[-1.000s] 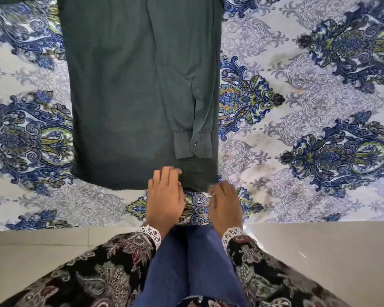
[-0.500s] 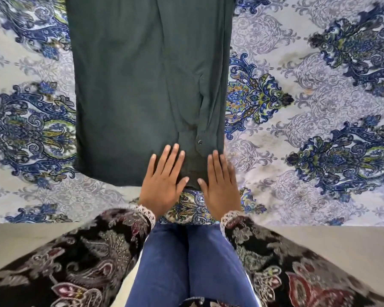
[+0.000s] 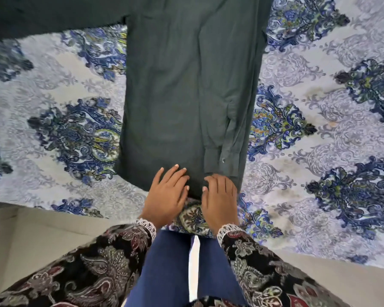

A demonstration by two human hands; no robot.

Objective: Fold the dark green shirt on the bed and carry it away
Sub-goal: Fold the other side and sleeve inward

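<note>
While left hand (image 3: 166, 191) and right hand (image 3: 220, 193) lay flat, fingers released, on dark green shirt (image 3: 186, 96) hem: best smoothed outward before folding up.

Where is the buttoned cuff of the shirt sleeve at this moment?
In the head view, the cuff lies flat on the dark green shirt, near its right edge, just beyond the right hand.
</note>
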